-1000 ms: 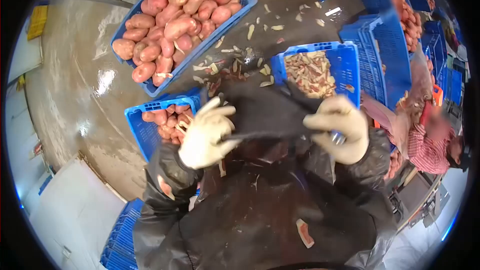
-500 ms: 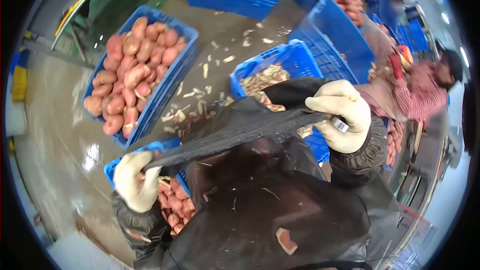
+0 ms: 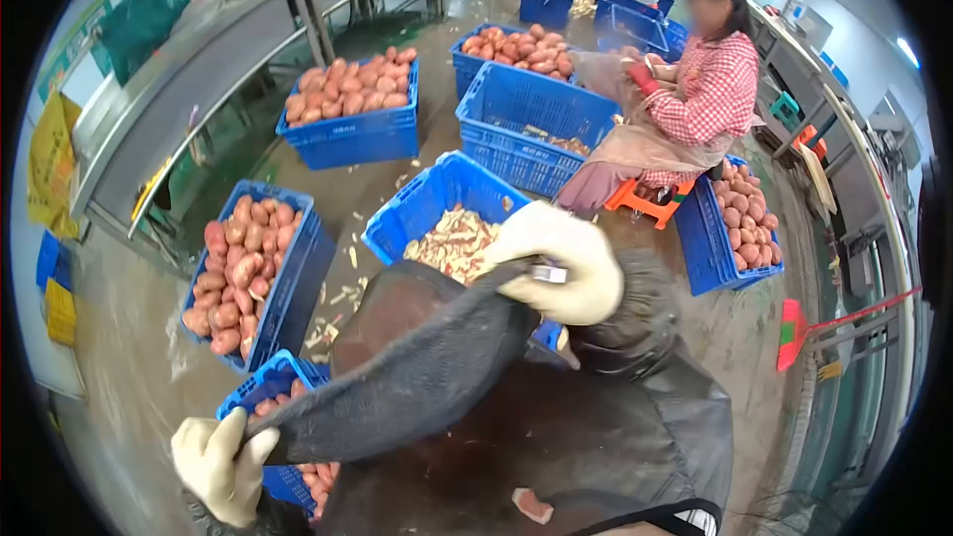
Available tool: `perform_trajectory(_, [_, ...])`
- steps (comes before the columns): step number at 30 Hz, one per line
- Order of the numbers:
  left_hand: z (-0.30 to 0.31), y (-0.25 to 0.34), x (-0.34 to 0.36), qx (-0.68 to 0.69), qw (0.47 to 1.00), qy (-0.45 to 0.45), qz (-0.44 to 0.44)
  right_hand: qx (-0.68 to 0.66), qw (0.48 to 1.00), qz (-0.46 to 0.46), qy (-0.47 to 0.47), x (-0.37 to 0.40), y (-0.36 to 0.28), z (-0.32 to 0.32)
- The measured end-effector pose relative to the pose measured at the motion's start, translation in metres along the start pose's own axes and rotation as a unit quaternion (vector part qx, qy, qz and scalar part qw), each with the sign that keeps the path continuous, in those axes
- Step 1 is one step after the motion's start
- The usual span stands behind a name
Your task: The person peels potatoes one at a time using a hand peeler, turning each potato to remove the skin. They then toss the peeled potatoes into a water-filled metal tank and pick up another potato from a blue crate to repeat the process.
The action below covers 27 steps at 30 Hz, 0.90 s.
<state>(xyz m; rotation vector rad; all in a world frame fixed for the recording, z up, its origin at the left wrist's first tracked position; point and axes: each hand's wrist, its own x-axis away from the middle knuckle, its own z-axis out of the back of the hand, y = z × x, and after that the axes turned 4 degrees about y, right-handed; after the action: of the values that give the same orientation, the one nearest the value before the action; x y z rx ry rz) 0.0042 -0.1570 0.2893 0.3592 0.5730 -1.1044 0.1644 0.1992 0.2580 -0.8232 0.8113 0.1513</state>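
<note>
A dark grey cloth strip (image 3: 407, 392) stretches slantwise across my front, over my black apron (image 3: 615, 427). My left hand (image 3: 216, 467), in a pale glove, is closed on its lower left end. At the upper right end, my gloved right hand (image 3: 556, 263) grips the cloth, with a small silver piece (image 3: 549, 274) at its fingers. A scrap of potato peel (image 3: 533, 505) lies on the apron. Just beyond my right hand stands a blue crate (image 3: 402, 221) with peelings (image 3: 452, 238). Near my left hand is another blue crate (image 3: 288, 484) with red potatoes, partly hidden by the cloth.
A blue crate (image 3: 293, 293) of potatoes stands on the left, another crate (image 3: 357, 142) further back. Ahead right, a person (image 3: 695, 109) sits on an orange stool (image 3: 650, 201) beside a potato crate (image 3: 703, 248). Peelings litter the wet floor. A red dustpan (image 3: 791, 335) is at right.
My view has lifted and turned, showing more of the room. Both hands still hold the cloth, which now hangs broader and slants more steeply, with my left hand lower.
</note>
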Motion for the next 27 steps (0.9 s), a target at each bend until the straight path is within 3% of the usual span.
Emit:
perform_trajectory(1, [-0.009, 0.004, 0.003, -0.019, 0.998, -0.044, 0.029, -0.001, 0.999, -0.029, -0.023, 0.008, 0.012, -0.006])
perform_trajectory(2, [-0.027, 0.003, 0.007, 0.029, 0.996, -0.060, 0.065, -0.035, 0.988, -0.143, -0.046, 0.021, 0.026, -0.021])
perform_trajectory(3, [-0.051, 0.000, 0.013, 0.079, 0.988, -0.078, 0.103, -0.044, 0.982, -0.172, -0.060, 0.035, 0.052, -0.037])
perform_trajectory(5, [-0.103, -0.009, 0.028, 0.113, 0.954, -0.219, 0.169, 0.054, 0.982, -0.166, -0.076, 0.066, 0.103, -0.074])
perform_trajectory(7, [-0.157, -0.010, 0.053, 0.105, 0.940, -0.316, 0.079, 0.037, 0.980, -0.189, -0.051, 0.102, 0.144, -0.096])
perform_trajectory(10, [-0.214, 0.031, 0.082, 0.247, 0.944, -0.208, 0.060, 0.124, 0.935, -0.333, -0.011, 0.166, 0.212, -0.087])
perform_trajectory(11, [-0.232, 0.049, 0.092, 0.317, 0.926, -0.187, 0.080, 0.126, 0.908, -0.399, -0.005, 0.196, 0.233, -0.072])
perform_trajectory(13, [-0.254, 0.080, 0.109, 0.249, 0.929, -0.270, 0.049, 0.240, 0.903, -0.335, 0.126, 0.230, 0.239, -0.025])
perform_trajectory(14, [-0.256, 0.091, 0.111, 0.274, 0.918, -0.282, 0.051, 0.256, 0.866, -0.424, 0.070, 0.251, 0.258, 0.011])
perform_trajectory(15, [-0.255, 0.099, 0.111, 0.261, 0.922, -0.283, 0.036, 0.308, 0.855, -0.385, 0.162, 0.279, 0.275, 0.035])
perform_trajectory(16, [-0.253, 0.104, 0.111, 0.263, 0.920, -0.291, 0.026, 0.195, 0.826, -0.422, 0.318, 0.290, 0.268, 0.065])
perform_trajectory(17, [-0.250, 0.109, 0.113, 0.264, 0.916, -0.301, 0.019, 0.011, 0.720, -0.541, 0.434, 0.291, 0.257, 0.096])
perform_trajectory(19, [-0.246, 0.111, 0.118, 0.276, 0.904, -0.326, 0.010, 0.007, 0.645, -0.522, 0.558, 0.320, 0.254, 0.149])
perform_trajectory(22, [-0.243, 0.109, 0.122, 0.285, 0.892, -0.351, -0.006, 0.021, 0.555, -0.518, 0.650, 0.357, 0.257, 0.222])
perform_trajectory(25, [-0.241, 0.110, 0.129, 0.299, 0.883, -0.361, -0.008, 0.019, 0.538, -0.517, 0.665, 0.364, 0.252, 0.271])
perform_trajectory(27, [-0.238, 0.113, 0.130, 0.309, 0.872, -0.379, -0.011, 0.054, 0.559, -0.535, 0.632, 0.362, 0.252, 0.286])
